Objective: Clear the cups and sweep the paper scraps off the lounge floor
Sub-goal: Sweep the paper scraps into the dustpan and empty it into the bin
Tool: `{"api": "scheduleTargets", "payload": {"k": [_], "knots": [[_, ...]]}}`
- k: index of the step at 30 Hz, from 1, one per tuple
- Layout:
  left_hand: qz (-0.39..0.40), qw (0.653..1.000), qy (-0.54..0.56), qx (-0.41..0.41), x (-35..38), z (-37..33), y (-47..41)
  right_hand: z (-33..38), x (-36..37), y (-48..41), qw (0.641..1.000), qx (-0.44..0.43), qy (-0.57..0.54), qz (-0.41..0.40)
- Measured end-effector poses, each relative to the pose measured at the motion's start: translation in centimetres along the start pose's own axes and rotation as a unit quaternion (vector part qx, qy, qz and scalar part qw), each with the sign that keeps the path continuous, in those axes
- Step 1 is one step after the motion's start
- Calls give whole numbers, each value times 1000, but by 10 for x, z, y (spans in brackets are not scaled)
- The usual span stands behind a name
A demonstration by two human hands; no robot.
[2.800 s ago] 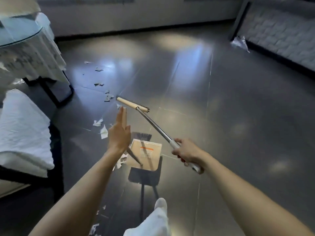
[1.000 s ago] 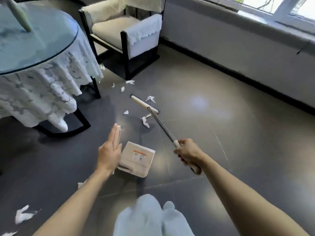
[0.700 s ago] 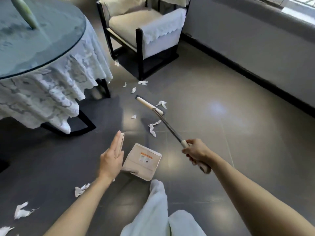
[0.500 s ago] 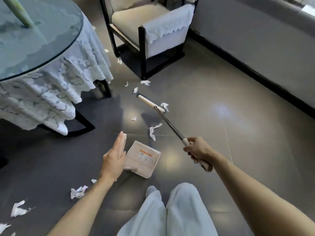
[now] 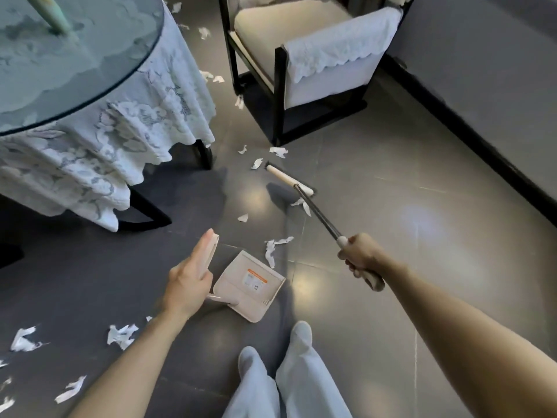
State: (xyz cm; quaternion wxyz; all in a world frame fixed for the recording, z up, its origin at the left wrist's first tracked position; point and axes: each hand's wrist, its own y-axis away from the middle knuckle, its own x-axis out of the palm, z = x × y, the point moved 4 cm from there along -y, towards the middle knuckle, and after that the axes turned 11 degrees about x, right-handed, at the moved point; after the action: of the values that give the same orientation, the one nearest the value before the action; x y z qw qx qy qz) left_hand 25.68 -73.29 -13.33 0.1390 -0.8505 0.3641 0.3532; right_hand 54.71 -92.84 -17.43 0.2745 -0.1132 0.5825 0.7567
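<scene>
Lower left: loose paper scraps (image 5: 120,336) lie scattered on the dark tiled floor (image 5: 391,182). Upper left: a round glass-topped desk (image 5: 99,55) draped with a lace cloth (image 5: 135,140).

Lower centre: the left hand (image 5: 188,285) holds the dustpan (image 5: 251,286) by its upright handle. The fingers lie straight along the handle and the thumb presses it against them, so the grip is clamped on it. The pan's open edge faces the upper right, with a long scrap just beside it.

Centre: the broom (image 5: 319,217) has its long axis running from centre right up and leftward. Its head lies crosswise, pointing from upper left to lower right among further scraps. Contact between the head and the floor cannot be judged.

Centre right: the right hand (image 5: 363,256) has its grip curled round the broom's pale handle end.

Upper centre to right: an armchair (image 5: 301,40) stands beside a grey wall (image 5: 482,55).
</scene>
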Motion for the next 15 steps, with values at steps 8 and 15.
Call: {"api": "scheduleTargets", "payload": {"k": [8, 15], "knots": [[-68, 996, -51, 39, 2, 21, -4, 2, 15, -28, 983, 113, 23, 144], [-79, 995, -21, 49, 13, 8, -12, -46, 55, 20, 968, 181, -19, 176]]}}
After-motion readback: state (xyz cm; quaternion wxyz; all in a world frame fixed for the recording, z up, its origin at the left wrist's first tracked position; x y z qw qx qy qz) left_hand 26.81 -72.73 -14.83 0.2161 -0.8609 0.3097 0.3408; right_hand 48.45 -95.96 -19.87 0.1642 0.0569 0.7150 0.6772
